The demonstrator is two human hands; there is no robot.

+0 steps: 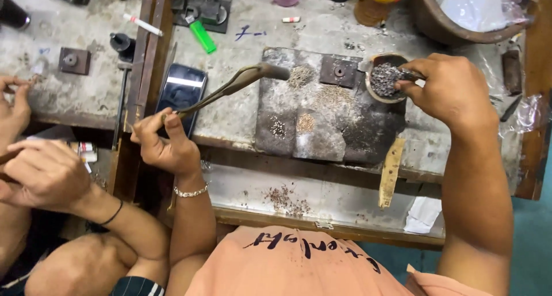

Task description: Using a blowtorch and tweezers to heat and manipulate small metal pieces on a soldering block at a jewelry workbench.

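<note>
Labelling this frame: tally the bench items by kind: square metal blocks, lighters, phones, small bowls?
Square dark metal blocks with a centre hole: 2
Green plastic lighter: 1
Black smartphone, screen up: 1
Small round bowl of grey metal bits, at the right hand: 1
Total: 5

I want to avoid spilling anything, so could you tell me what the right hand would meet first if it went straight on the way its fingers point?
The right hand points leftward, its fingertips already at the small round bowl of dark grains. That bowl is what it meets first; past it lies a square metal block, though depth is uncertain.
</note>
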